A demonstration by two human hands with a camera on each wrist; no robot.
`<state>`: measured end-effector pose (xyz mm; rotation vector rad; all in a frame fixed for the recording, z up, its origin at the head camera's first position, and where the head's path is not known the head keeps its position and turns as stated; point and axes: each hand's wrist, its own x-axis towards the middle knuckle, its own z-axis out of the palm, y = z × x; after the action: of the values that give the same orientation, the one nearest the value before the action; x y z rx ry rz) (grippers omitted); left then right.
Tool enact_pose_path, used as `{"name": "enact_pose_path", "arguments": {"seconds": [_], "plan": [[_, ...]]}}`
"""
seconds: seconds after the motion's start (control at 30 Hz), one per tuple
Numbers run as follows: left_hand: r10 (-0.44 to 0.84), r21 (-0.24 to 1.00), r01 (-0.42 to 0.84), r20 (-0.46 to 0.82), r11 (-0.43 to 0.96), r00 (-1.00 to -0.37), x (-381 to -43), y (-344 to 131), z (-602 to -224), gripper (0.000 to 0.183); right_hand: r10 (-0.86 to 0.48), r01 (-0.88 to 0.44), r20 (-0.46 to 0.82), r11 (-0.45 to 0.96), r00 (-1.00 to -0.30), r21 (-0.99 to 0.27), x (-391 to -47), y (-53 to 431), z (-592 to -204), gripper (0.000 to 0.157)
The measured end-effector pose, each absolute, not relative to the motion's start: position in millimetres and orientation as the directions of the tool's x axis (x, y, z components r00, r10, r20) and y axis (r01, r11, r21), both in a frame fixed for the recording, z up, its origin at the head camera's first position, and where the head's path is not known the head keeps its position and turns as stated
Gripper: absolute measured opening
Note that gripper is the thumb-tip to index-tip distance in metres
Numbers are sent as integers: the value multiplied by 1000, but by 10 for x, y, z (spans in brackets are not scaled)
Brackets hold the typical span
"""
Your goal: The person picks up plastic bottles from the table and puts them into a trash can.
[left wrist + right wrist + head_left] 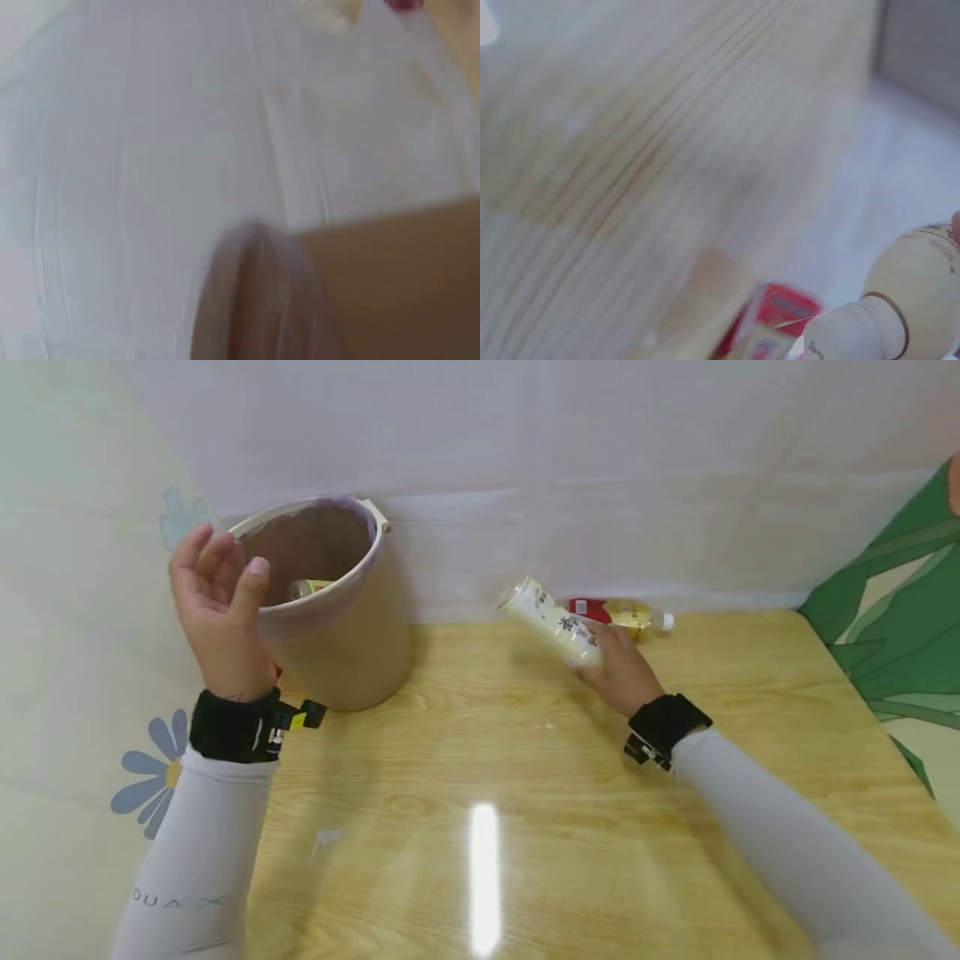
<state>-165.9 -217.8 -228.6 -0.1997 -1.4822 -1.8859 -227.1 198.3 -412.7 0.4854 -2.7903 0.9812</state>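
Note:
My right hand [618, 672] grips a pale cream bottle [551, 618] with dark lettering on its label, held tilted above the table. Its white cap [847, 330] shows in the right wrist view. Just behind that hand lies a second bottle [626, 614], with a red label, yellowish contents and a white cap. My left hand [221, 610] is raised beside the near left rim of a beige bucket [352, 652], fingers loosely bent and holding nothing. Part of another bottle [307, 587] with a yellowish label shows inside the bucket.
The wood-grain table [420, 777] carries a bright light reflection. White sheeting [465, 468] hangs right behind the bucket and bottles. A wall with a blue flower [153, 768] bounds the left, and a green leaf pattern [900, 627] borders the right.

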Motion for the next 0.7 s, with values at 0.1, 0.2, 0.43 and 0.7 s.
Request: {"name": "enact_pose_path", "arguments": {"seconds": [0.1, 0.2, 0.43, 0.7], "plan": [[-287, 790, 599, 549, -127, -785, -1606, -1979, -2467, 53, -257, -386, 288, 640, -923, -665, -2087, 1874, -3987, 74], [-112, 827, 537, 525, -165, -844, -1555, -1758, -2714, 56, -265, -419, 325, 548, -908, -724, -1870, 1744, -3860, 73], [172, 882, 371, 429, -291, -887, -1363, -1209, -3313, 65, -353, -517, 386, 463, -852, -720, -1391, 1522, -3709, 72], [282, 869, 300, 425, -395, -860, -1240, -863, -3545, 70, -432, -548, 375, 404, -820, -732, -1064, 1413, -3728, 72]]}}
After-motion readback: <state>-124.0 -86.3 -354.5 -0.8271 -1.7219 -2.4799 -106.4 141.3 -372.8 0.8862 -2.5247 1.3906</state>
